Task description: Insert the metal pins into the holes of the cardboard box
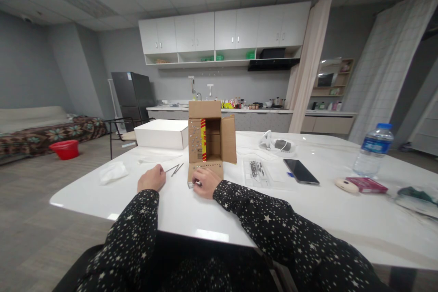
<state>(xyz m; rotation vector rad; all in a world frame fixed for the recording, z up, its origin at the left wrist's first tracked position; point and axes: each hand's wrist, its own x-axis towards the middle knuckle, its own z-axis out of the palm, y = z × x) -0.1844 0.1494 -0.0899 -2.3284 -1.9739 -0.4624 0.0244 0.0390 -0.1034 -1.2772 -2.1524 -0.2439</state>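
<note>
A: Checking hands: left hand (151,178) fisted on table (212,219), nails (175,169) at its 2 o'clock.
B: Right hand (204,183) pinches small metal bits at cardboard box (210,139) flap; holes partly filled.

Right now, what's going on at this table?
A person in star-print sleeves sits at a white table. The right hand rests on the lower flap of an open cardboard box lying on its side, fingers on something small and metallic at the flap's edge. The left hand is curled in a fist on the table, just beside a few thin metal pins. A phone and water bottle lie off to the right.
</note>
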